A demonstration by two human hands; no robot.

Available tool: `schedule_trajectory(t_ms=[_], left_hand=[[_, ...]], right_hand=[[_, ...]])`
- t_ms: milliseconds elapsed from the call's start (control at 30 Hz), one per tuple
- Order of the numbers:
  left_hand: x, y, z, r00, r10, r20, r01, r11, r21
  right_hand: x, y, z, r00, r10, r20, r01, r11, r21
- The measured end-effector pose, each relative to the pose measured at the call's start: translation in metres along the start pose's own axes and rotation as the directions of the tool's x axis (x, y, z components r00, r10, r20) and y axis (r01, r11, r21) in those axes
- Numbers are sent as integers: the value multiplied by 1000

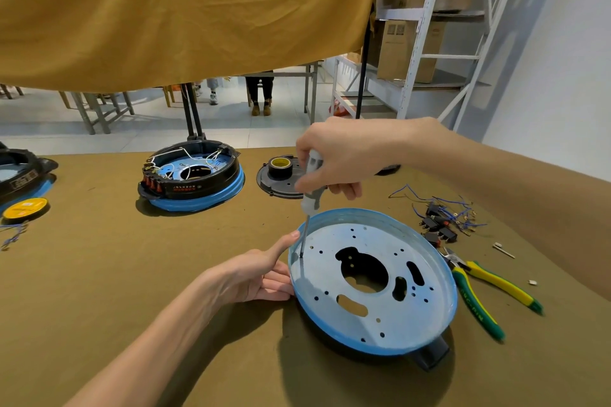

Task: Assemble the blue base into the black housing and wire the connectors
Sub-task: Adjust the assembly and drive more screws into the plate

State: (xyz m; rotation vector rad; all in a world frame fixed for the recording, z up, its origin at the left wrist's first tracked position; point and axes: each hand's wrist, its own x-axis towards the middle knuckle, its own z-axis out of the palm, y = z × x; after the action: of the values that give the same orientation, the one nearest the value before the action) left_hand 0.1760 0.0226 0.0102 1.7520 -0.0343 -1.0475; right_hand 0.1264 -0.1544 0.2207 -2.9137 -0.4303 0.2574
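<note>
The blue base (393,317), a round pan with several holes and cut-outs, lies in front of me on top of the black housing (431,355), of which only a tab shows at the lower right. My left hand (261,274) grips the base's left rim, thumb raised against it. My right hand (337,155) holds a white-handled screwdriver (310,188) upright, its tip in a hole near the base's left edge. Black switches with blue wires and connectors (443,221) lie to the right.
Green-and-yellow pliers (479,287) lie right of the base. A wired black-and-blue unit (191,175) stands at the back left, another (20,175) at the far left beside a yellow reel (24,208). A tape roll (279,165) sits on a black cover behind my right hand.
</note>
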Motion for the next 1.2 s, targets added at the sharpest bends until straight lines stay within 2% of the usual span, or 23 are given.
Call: schedule_trajectory(t_ms=[200, 400, 500, 700, 800, 900, 967, 1000, 1067, 1100, 1133, 1167, 1200], left_hand=[[-1, -3, 1, 1000, 15, -27, -16, 1000, -12], [-2, -1, 4, 998, 16, -55, -17, 1000, -18], [-4, -1, 5, 998, 21, -58, -22, 1000, -18], [-8, 2, 7, 997, 16, -74, -18, 999, -31], [-11, 1, 8, 998, 21, -61, -25, 997, -74], [-15, -5, 11, 995, 94, -46, -98, 991, -93], [-18, -10, 16, 983, 167, -71, -174, 980, -97], [-18, -11, 20, 973, 201, -112, -214, 970, -115], [-15, -13, 30, 948, 219, -233, -265, 946, -188], [-14, -12, 36, 933, 212, -291, -278, 937, -211], [-14, -10, 42, 917, 200, -344, -284, 934, -215], [-12, -8, 46, 899, 197, -391, -295, 932, -210], [-11, -5, 49, 877, 197, -438, -314, 925, -212]], right_hand=[[-3, -3, -4, 998, 18, 62, -18, 1000, 6], [-2, -4, 2, 1000, 7, -18, -7, 1000, 1], [-5, -2, 2, 1000, 7, -3, -7, 999, 32], [-13, 0, 2, 1000, -7, -6, 6, 999, -31], [-18, 10, 2, 997, 6, -73, -4, 1000, 28], [-28, 34, 1, 976, 104, -192, -57, 970, 235], [-37, 56, 10, 937, 233, -261, -72, 859, 508], [-43, 67, 19, 912, 319, -257, -70, 741, 668], [-56, 84, 44, 881, 462, -98, -100, 386, 917], [-62, 90, 59, 876, 482, 9, -141, 239, 961], [-67, 96, 75, 869, 489, 79, -186, 175, 967], [-71, 102, 90, 848, 523, 84, -221, 205, 954], [-74, 108, 103, 813, 582, 18, -241, 309, 920]])
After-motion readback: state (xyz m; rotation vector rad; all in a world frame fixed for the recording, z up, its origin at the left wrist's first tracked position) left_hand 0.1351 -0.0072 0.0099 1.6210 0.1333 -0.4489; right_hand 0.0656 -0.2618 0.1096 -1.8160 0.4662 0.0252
